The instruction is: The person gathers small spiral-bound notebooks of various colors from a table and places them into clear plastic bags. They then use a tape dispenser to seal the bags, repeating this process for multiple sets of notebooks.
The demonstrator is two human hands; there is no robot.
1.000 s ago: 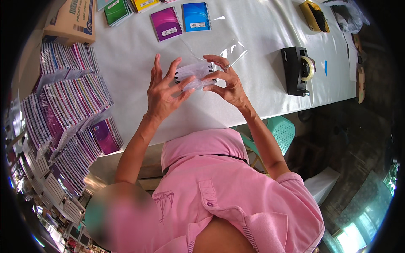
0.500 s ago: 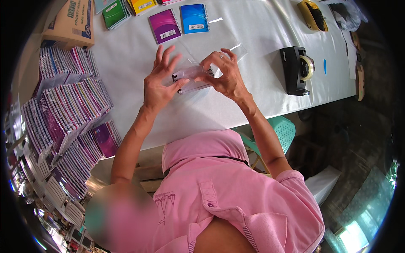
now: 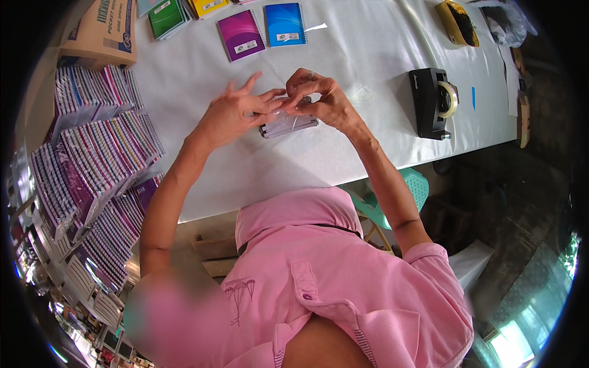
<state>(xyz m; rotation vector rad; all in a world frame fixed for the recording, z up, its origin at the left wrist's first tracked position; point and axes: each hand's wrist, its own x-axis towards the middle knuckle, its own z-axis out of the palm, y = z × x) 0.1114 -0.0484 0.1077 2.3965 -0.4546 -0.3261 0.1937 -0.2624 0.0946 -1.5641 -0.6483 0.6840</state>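
A small bundle of spiral notebooks (image 3: 291, 127) in clear plastic film lies on the white-covered table in front of me. Black spiral binding shows at its ends in the earlier view; my hands now cover its far side. My left hand (image 3: 236, 112) reaches over its left part with fingers stretched out, their tips meeting my right hand's fingers above the film. My right hand (image 3: 325, 101), with a ring on one finger, has thumb and fingertips pinched together at the film on the right. The exact edge in that pinch is hidden.
Stacks of spiral notebooks (image 3: 101, 147) fill the left side beside a cardboard box (image 3: 98, 34). Purple (image 3: 241, 34) and blue (image 3: 285, 24) notebooks lie beyond my hands. A black tape dispenser (image 3: 427, 104) stands right, with a yellow container (image 3: 457, 23) farther back.
My left hand has swung from the bundle's left end in over its top, toward the right hand. The loose film flap beyond my right hand no longer sticks out.
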